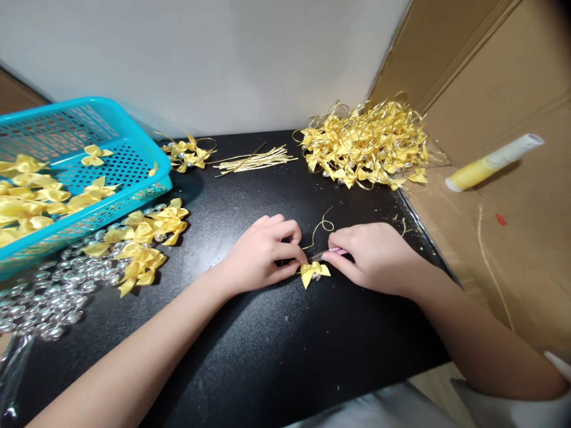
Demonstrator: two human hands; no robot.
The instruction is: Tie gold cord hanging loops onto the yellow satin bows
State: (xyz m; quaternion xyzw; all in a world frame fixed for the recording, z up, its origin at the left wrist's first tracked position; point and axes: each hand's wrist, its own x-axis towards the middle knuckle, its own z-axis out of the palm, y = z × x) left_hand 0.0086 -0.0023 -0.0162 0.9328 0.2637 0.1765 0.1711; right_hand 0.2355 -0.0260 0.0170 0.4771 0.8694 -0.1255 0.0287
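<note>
On the black table (267, 356), a small yellow ribbon bow (314, 273) with a silvery bell or bead at its middle lies between my hands. My left hand (265, 252) is closed in a pinch at the bow's left side, on the thin gold cord (322, 227) that loops up behind it. The exact pinch point is partly hidden by the fingers. My right hand (379, 258) grips a slim pink-handled tool (339, 251), its thin metal tip pointing left toward the cord just above the bow. Whether this is tweezers or scissors I cannot tell.
A turquoise basket (134, 128) holds yellow bows at the left. Silver bells or beads (49, 291) and loose bows (143, 264) lie beside it. Gold cord strips (256, 160) and a big pile of corded bows (366, 145) sit at the back. A cardboard tube (495, 163) is at right.
</note>
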